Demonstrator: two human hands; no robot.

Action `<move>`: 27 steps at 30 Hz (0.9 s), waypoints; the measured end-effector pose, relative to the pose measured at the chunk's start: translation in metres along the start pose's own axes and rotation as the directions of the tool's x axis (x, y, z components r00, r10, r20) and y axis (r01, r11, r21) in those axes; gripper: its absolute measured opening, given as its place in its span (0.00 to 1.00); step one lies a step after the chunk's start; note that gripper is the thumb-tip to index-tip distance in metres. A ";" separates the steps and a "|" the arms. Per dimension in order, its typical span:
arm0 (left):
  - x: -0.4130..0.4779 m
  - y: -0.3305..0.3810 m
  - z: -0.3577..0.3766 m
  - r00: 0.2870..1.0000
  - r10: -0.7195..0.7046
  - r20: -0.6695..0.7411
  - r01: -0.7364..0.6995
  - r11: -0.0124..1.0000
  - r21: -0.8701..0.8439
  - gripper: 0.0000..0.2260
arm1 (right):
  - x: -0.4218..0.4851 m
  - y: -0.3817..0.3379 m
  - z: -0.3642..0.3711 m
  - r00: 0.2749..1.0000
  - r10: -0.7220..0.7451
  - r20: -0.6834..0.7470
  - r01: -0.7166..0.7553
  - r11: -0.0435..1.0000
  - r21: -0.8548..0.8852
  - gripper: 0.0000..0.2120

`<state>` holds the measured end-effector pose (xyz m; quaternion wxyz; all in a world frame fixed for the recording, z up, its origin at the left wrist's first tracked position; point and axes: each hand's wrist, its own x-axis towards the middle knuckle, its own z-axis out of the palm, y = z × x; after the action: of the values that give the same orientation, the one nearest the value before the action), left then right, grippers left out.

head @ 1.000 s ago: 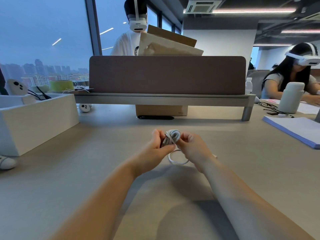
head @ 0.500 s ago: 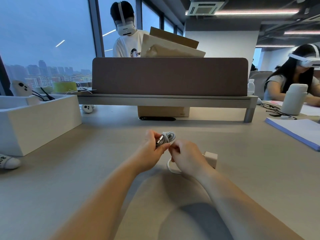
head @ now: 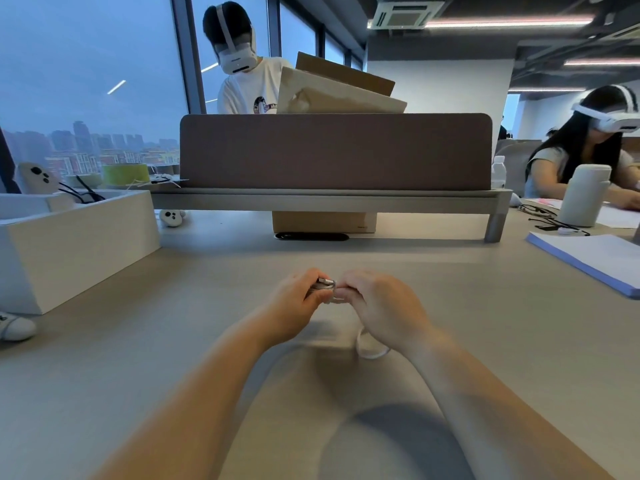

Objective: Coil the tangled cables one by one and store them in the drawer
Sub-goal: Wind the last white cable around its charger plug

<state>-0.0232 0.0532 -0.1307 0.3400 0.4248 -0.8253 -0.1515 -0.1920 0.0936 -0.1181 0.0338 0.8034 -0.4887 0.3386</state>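
Note:
Both my hands meet over the middle of the desk around a small coiled white cable (head: 333, 295). My left hand (head: 298, 303) grips the bundle, and a metal plug end (head: 326, 282) sticks out above its fingers. My right hand (head: 381, 306) pinches the cable from the right, fingers curled. A loop of the same white cable (head: 372, 353) hangs below my right wrist. Most of the bundle is hidden between the hands. The white box (head: 76, 237) at the left, open on top, holds dark cables.
A brown divider panel (head: 332, 150) on a grey shelf spans the desk's far side, with a cardboard box (head: 322, 221) under it. A white bottle (head: 583, 195), papers (head: 595, 258), and two people wearing headsets are nearby. White controllers lie at left.
My hands have closed tighter around the bundle, so the coil is now mostly hidden. The white adapter block seen by my right wrist half a second ago is out of sight.

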 end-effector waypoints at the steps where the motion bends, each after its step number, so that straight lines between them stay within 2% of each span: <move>1: -0.001 0.002 0.000 1.000 0.022 0.018 -0.022 1.000 0.005 0.07 | 0.001 0.003 -0.002 1.000 -0.002 -0.032 0.002 1.000 -0.006 0.08; 6: -0.008 0.011 -0.004 0.993 0.047 0.112 -0.029 0.987 -0.157 0.06 | 0.001 0.015 -0.010 0.980 0.062 -0.189 -0.064 0.998 -0.003 0.10; 9: -0.011 0.018 -0.008 0.989 0.032 0.142 0.020 0.936 -0.351 0.07 | 0.003 0.018 -0.010 0.972 0.137 -0.189 -0.103 0.978 0.180 0.12; 12: -0.014 0.022 -0.011 0.982 0.016 0.186 0.101 0.792 -0.602 0.06 | 0.006 0.016 -0.013 0.964 0.201 -0.176 -0.110 0.899 0.424 0.07; 15: -0.014 0.026 -0.010 0.984 -0.009 0.177 0.144 0.618 -0.772 0.08 | 0.006 0.012 -0.012 0.962 0.238 -0.132 -0.124 0.814 0.568 0.08; 18: -0.013 0.031 -0.008 0.988 -0.047 0.145 0.149 0.495 -0.856 0.13 | 0.006 0.009 -0.007 0.956 0.288 -0.053 -0.193 0.757 0.625 0.08; 22: -0.011 0.034 -0.005 0.988 -0.107 0.110 0.142 0.358 -0.923 0.11 | 0.008 0.001 -0.004 0.931 0.364 0.011 -0.275 0.685 0.675 0.13; 25: -0.011 0.033 -0.004 0.984 -0.134 0.115 0.153 0.323 -0.934 0.13 | 0.008 -0.001 -0.002 0.912 0.407 0.047 -0.330 0.662 0.673 0.19; 27: -0.012 0.034 -0.004 0.983 -0.139 0.116 0.158 0.340 -0.927 0.14 | 0.008 0.001 0.000 0.913 0.407 0.036 -0.340 0.706 0.621 0.19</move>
<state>-0.0357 0.0828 -0.1149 0.4987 0.2286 -0.5539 -0.6263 -0.1901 0.0869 -0.1133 -0.2734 0.6354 -0.5015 0.5196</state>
